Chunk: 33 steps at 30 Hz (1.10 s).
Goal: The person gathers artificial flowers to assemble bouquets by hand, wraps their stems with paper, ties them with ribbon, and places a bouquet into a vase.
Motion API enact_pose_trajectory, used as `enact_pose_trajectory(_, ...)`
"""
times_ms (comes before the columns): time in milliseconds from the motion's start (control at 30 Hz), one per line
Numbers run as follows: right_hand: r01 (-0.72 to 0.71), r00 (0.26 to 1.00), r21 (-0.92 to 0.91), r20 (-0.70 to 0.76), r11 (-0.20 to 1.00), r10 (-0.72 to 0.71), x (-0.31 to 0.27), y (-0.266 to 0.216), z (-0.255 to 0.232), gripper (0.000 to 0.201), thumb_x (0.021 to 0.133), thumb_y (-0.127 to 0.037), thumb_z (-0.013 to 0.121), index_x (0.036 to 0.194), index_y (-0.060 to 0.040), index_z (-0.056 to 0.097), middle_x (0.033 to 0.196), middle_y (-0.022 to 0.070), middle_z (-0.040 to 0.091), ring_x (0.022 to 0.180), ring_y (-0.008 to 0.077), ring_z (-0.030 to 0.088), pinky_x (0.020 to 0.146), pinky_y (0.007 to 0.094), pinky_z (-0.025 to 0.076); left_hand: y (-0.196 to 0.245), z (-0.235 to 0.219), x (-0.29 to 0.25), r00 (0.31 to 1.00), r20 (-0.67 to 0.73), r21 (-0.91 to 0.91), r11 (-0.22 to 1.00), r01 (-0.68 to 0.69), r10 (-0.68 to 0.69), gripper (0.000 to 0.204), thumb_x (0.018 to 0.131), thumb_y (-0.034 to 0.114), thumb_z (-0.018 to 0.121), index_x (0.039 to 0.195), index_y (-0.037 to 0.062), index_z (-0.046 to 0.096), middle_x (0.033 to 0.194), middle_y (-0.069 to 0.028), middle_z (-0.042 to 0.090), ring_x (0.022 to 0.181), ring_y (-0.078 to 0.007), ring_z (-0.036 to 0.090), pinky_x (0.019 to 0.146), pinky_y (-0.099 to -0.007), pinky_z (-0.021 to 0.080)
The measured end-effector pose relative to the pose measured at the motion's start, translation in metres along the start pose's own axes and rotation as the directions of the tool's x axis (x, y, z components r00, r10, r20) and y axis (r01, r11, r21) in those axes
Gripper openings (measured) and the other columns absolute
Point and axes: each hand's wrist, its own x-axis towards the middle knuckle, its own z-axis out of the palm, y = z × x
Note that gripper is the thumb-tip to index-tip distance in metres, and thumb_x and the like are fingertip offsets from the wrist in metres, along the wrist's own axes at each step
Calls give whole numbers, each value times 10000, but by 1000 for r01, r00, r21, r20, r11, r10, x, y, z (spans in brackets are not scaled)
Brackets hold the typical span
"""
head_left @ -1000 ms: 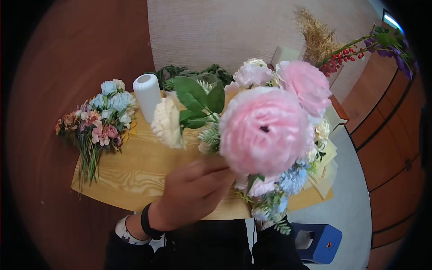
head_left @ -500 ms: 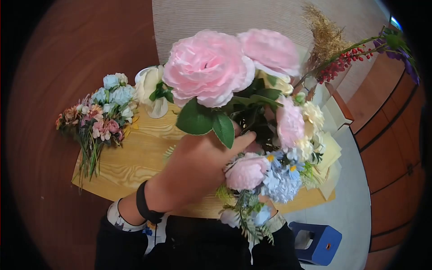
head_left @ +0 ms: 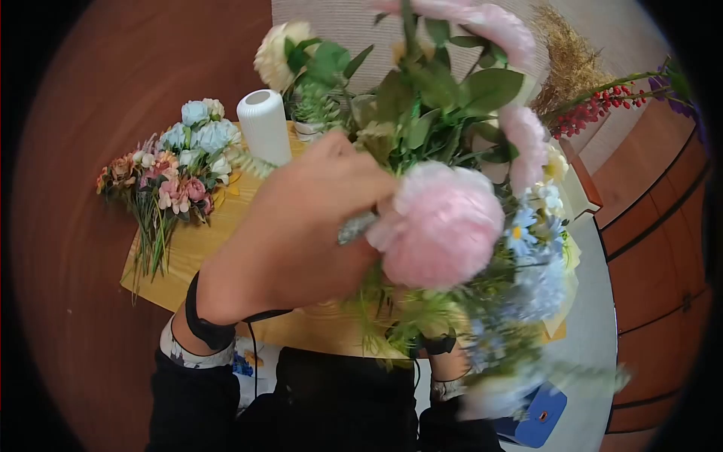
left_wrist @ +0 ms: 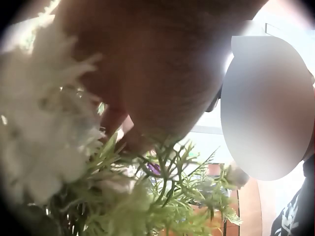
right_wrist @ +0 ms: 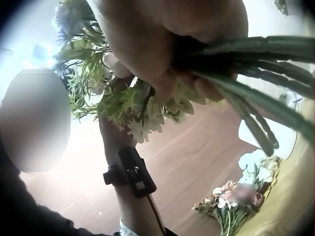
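A large bouquet of artificial flowers fills the right half of the head view, with pink peonies (head_left: 443,226), blue blossoms (head_left: 538,282) and dark green leaves (head_left: 489,94). My right hand (right_wrist: 182,29) grips its bundle of green stems (right_wrist: 266,46) from below, as the right wrist view shows. From the left, my left hand (head_left: 301,218) reaches in with curled fingers, right beside the front peony. Its fingertips are hidden behind the petals, so I cannot tell whether it pinches a stem. A cream flower (head_left: 282,54) sticks out at the bouquet's upper left.
On the wooden table (head_left: 162,290), a ribbed white vase (head_left: 263,128) stands behind my left hand. Bunches of small blue and pink flowers (head_left: 169,169) lie at the left edge. Dried grass (head_left: 565,68) and red berries (head_left: 595,109) rise at the back right. A blue stool (head_left: 542,414) is below right.
The bouquet has tilted, its large pink peonies moving toward the top of the head view and exposing leaves. My left hand has risen and shifted left to the lower pink peony.
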Motion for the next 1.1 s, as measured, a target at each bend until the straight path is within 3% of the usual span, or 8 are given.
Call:
enact_pose_trajectory(233, -4, 1000, 59, 7, 998, 4, 24, 1, 18, 152, 924, -186, 460, 819, -88, 410, 626, -16, 329, 484, 81, 327, 474, 235, 285, 3, 29, -56, 625, -755, -374, 913, -162, -199, 37, 806, -8, 526, 835, -12, 504, 772, -104, 536, 699, -158, 482, 638, -246, 409)
enact_pose_trajectory(400, 29, 999, 98, -17, 995, -28, 19, -13, 30, 185, 917, -219, 487, 806, -92, 413, 605, -26, 317, 454, 69, 307, 452, 231, 272, -7, 84, -97, 732, -53, -904, 343, 253, -679, 312, 854, 69, 515, 1141, -38, 454, 1099, -135, 526, 1013, -195, 535, 908, -303, 410)
enact_pose_trajectory(700, 49, 998, 216, 18, 975, -54, 15, 4, 32, 234, 929, -220, 455, 745, -100, 376, 576, -10, 313, 392, 76, 305, 401, 237, 288, -18, 127, -107, 607, 574, -752, -647, 127, -549, 363, 910, 290, 388, 1103, -6, 476, 1068, -144, 544, 1000, -231, 531, 948, -348, 385)
enact_pose_trajectory(833, 43, 995, 144, -99, 989, -29, 10, 24, 19, 186, 897, -113, 494, 752, -90, 380, 636, 6, 351, 475, 120, 383, 441, 254, 338, 5, 122, -107, 481, 574, -816, -514, 265, -663, 325, 914, 281, 372, 1078, 28, 490, 1046, -138, 553, 968, -236, 539, 934, -385, 393)
enact_pose_trajectory(900, 101, 975, -54, -195, 993, -110, 14, 36, 15, 169, 860, -64, 546, 774, -82, 401, 731, 42, 442, 563, 140, 455, 498, 263, 405, 7, 126, -112, 743, 100, -759, 432, 487, -662, 310, 910, 283, 381, 1067, 45, 502, 1041, -126, 553, 992, -234, 532, 928, -418, 395)
enact_pose_trajectory(967, 56, 978, -99, -193, 994, -74, 13, 41, 16, 182, 867, -72, 542, 767, -86, 390, 695, 33, 431, 554, 133, 455, 486, 254, 393, 3, 114, -110, 743, 199, -600, 520, 608, -639, 270, 899, 275, 402, 1008, 61, 526, 1023, -112, 555, 1031, -229, 515, 927, -407, 398)
enact_pose_trajectory(1033, -59, 984, -163, -176, 985, 30, 14, 41, 20, 209, 881, -88, 534, 754, -94, 368, 623, 17, 408, 538, 118, 455, 463, 238, 367, 0, 117, -101, 487, 433, -900, -390, 194, -758, 240, 889, 277, 421, 944, 75, 539, 981, -75, 555, 986, -208, 517, 856, -369, 423)
enact_pose_trajectory(1100, -103, 982, -196, -176, 975, 69, 14, 35, 25, 223, 887, -96, 530, 747, -98, 357, 587, 8, 397, 530, 110, 454, 452, 230, 355, -28, 127, -125, 759, 379, -767, -639, -63, -530, 231, 886, 274, 415, 909, 82, 541, 922, -39, 555, 895, -178, 515, 756, -318, 427)
